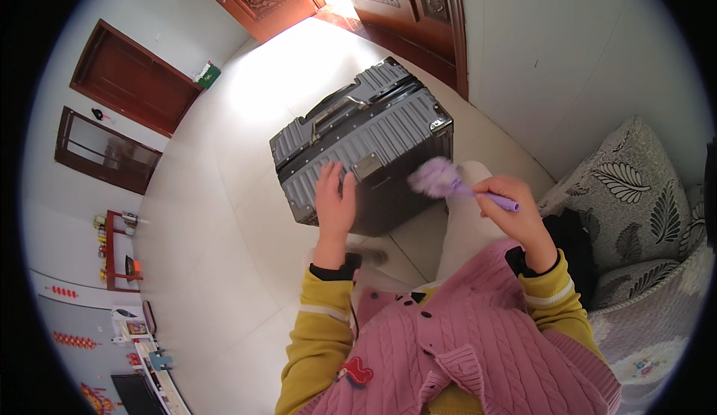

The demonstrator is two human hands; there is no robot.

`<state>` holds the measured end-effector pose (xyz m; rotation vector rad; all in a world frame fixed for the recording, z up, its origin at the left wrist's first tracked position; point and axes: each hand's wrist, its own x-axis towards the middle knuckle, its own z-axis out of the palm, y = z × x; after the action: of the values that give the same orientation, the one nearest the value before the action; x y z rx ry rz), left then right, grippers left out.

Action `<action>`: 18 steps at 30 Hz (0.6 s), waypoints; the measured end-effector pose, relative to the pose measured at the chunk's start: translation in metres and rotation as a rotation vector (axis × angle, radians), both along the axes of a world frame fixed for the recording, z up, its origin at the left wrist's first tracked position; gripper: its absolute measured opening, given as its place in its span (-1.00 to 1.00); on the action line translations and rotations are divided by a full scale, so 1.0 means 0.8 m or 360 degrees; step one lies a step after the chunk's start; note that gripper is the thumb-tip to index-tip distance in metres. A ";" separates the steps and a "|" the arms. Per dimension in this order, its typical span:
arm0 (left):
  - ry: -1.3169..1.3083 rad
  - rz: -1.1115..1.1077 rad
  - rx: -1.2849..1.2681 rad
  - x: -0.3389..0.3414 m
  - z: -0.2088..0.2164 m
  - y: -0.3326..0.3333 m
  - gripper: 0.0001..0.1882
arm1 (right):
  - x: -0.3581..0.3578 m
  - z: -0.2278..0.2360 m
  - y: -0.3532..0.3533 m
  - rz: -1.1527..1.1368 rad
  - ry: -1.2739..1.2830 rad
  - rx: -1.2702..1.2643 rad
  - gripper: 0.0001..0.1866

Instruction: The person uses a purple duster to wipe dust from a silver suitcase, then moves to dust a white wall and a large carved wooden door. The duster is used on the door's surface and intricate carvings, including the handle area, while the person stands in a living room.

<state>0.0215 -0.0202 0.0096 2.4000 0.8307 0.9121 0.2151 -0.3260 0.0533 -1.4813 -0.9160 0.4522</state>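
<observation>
A dark grey ribbed suitcase (399, 142) with metal corners and a handle on its upper side stands on the floor in front of my knees. My left hand (334, 200) lies flat against its near left part, fingers stretched out and together. In my right hand (510, 204) is a small purple duster (437, 178), gripped by its handle. Its fluffy head points left, close to the suitcase's right side and slightly blurred. Whether the fluff touches the suitcase I cannot tell.
Patterned grey cushions (635, 191) rest on the seat to my right. Carved wooden doors (403, 11) stand at the far end, one with bright light beside it. A green box (208, 76) is by the far left wall. A red shelf (112, 254) stands at the left.
</observation>
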 end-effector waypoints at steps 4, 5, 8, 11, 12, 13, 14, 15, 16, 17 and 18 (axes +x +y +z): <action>-0.0057 -0.0138 0.0036 0.007 0.007 -0.025 -0.67 | 0.004 0.004 0.004 -0.0188 0.0314 0.0010 -0.87; -0.0068 -0.0199 0.0016 0.009 0.010 -0.030 -0.69 | 0.004 0.007 0.005 -0.0036 0.0331 0.0014 -0.87; -0.0162 -0.0318 0.0092 0.020 0.018 -0.050 -0.74 | 0.003 0.015 0.016 0.0183 0.0348 0.0031 -0.88; -0.0072 -0.0480 -0.0218 0.019 0.021 -0.057 -0.75 | 0.001 0.013 0.036 0.0036 0.0366 0.0043 -0.89; -0.0094 -0.0517 -0.0241 0.017 0.019 -0.056 -0.74 | 0.002 0.010 0.042 0.0070 0.0253 -0.0067 -0.88; -0.0050 -0.0516 -0.0267 0.014 0.017 -0.054 -0.74 | 0.003 0.007 0.048 0.0107 0.0137 -0.0163 -0.88; 0.0008 -0.0457 -0.0315 0.011 0.013 -0.051 -0.72 | 0.003 0.002 0.055 0.0131 0.0044 -0.0265 -0.88; 0.0025 -0.0419 -0.0350 0.010 0.009 -0.047 -0.71 | 0.001 -0.002 0.063 0.0159 -0.0240 -0.0260 -0.87; 0.0088 -0.0363 -0.0422 0.007 0.004 -0.044 -0.70 | -0.002 -0.007 0.072 0.0174 -0.0496 -0.0261 -0.86; 0.0152 -0.0319 -0.0450 0.003 0.000 -0.040 -0.67 | -0.006 -0.010 0.081 0.0181 -0.0749 -0.0260 -0.85; 0.0077 -0.0318 -0.0419 -0.001 -0.002 -0.038 -0.67 | -0.012 -0.013 0.092 0.0222 -0.0689 -0.0263 -0.84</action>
<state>0.0206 -0.0507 0.0078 2.2331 0.6670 0.6274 0.2054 -0.2527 0.0432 -1.7082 -1.3557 0.3177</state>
